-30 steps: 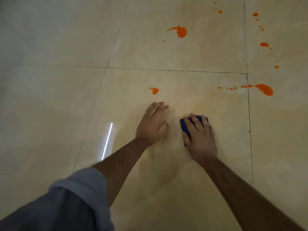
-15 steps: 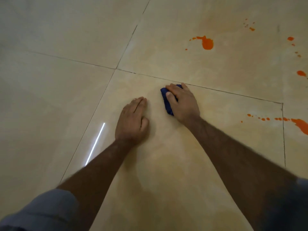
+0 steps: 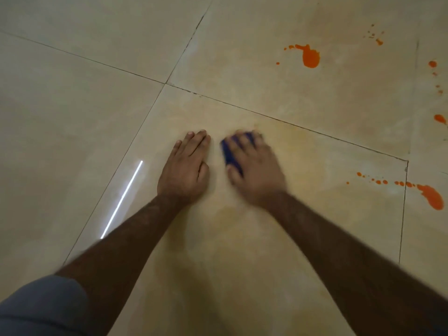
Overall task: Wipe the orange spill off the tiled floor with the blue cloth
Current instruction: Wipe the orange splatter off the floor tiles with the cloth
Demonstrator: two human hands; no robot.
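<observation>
My right hand [image 3: 255,173] presses the blue cloth [image 3: 230,155] flat on the beige tiled floor [image 3: 242,251]; the hand is blurred and covers most of the cloth. Just to its left my left hand [image 3: 186,170] lies palm down on the same tile, fingers together, holding nothing. A large orange blot [image 3: 311,58] sits on the tile beyond. Another orange blot [image 3: 432,196] with a trail of small drops lies to the right. A faint yellowish smear surrounds the cloth.
Small orange specks [image 3: 378,41] and more drops [image 3: 439,118] run along the right edge. Dark grout lines [image 3: 167,82] cross ahead of my hands. A bright streak of reflected light [image 3: 122,198] lies left of my left forearm.
My right hand has slid the cloth back toward me and closer to my left hand. The small orange spot seen a second ago near my left fingertips is gone.
</observation>
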